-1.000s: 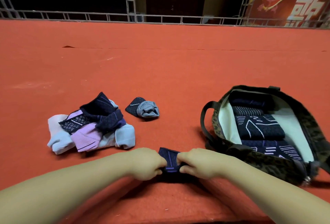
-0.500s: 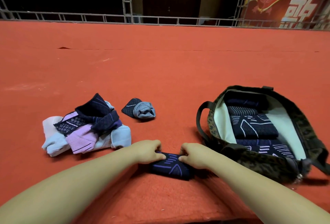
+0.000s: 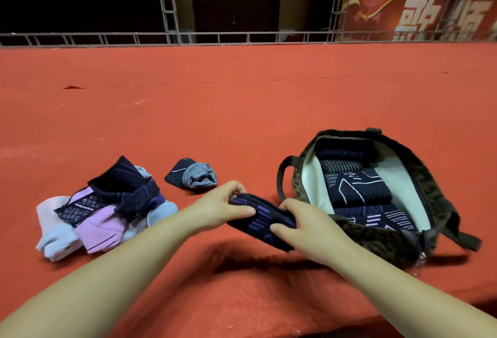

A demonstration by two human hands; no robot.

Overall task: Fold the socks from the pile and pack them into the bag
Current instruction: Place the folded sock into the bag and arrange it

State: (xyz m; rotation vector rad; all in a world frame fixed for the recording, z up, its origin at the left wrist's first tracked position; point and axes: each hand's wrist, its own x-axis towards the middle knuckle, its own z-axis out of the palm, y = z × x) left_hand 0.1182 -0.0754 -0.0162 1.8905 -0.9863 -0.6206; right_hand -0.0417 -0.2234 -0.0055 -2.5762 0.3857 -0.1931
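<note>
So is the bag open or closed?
Open. The bag gapes wide, its pale lining showing, with folded dark socks stacked inside and the zipper undone at the near end.

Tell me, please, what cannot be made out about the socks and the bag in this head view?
- Folded sock: its ends are covered by the left hand and right hand.
- Bag: its near wall hides the front of the packed socks, so their count is unclear.
- Pile: overlapping socks hide how many remain.
- Loose sock: bunched up, so single or pair cannot be told.
</note>
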